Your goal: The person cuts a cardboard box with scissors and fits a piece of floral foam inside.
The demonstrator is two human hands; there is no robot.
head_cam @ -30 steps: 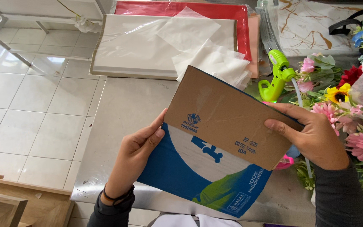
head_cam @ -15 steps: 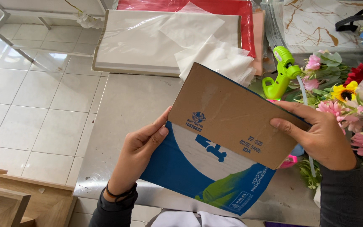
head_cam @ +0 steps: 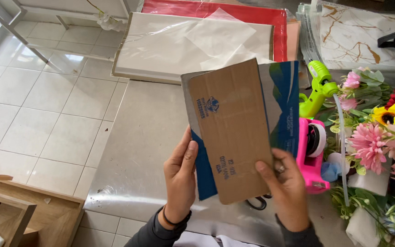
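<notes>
Grey worktop [head_cam: 152, 137] fills most of your view, w/ pale floor tiles [head_cam: 33, 100] off to its left. At the far edge lies a big white sheet stack [head_cam: 161, 45] in clear wrap, w/ a red sheet [head_cam: 270, 23] behind it. On the right side sits a bunch of artificial flowers [head_cam: 380, 137], pink, yellow & red. You're holding a flattened cardboard box [head_cam: 238, 132] upright over the worktop, brown side toward you, blue & white print showing along its edges. Your left hand [head_cam: 181, 183] grips its lower left edge, thumb on the front; your right hand [head_cam: 289, 192] pinches the bottom right corner, thumb on the brown face. Both hands closed on the box, close together but not touching. Just right of the box: a pink tape dispenser [head_cam: 312, 155], & behind that a green glue gun [head_cam: 318, 87]. Black scissor handles [head_cam: 257, 203] peek out below the box.
</notes>
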